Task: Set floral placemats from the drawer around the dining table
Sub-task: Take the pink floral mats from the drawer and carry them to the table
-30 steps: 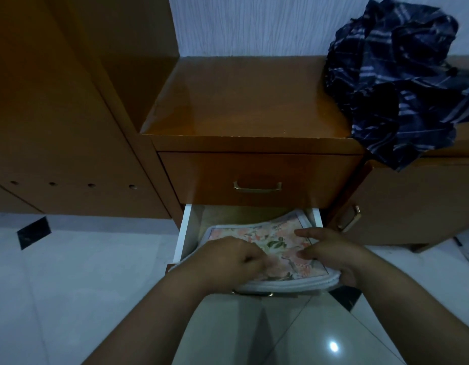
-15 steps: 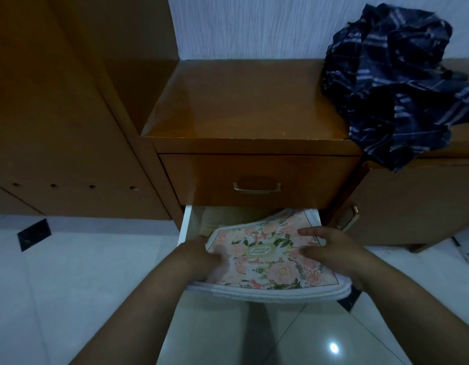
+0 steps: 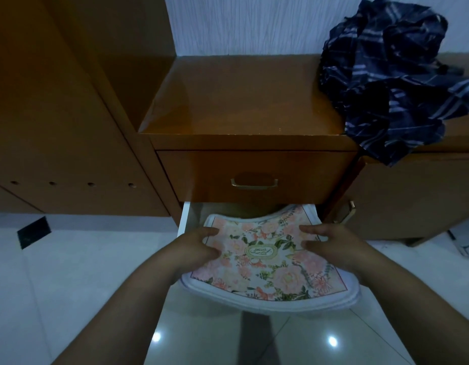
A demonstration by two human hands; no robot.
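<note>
Two hands, left (image 3: 199, 246) and right (image 3: 330, 243), gripping floral placemats (image 3: 265, 264), closed upper drawer (image 3: 254, 175) above, striped cloth (image 3: 391, 75) on cabinet top (image 3: 241, 101)

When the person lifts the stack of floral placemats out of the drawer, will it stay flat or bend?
The stack of floral placemats will probably bend: its far edge already curves between the left hand and right hand. It looks soft, like layered fabric, so the middle may sag. It seems light and unlikely to break.
</note>
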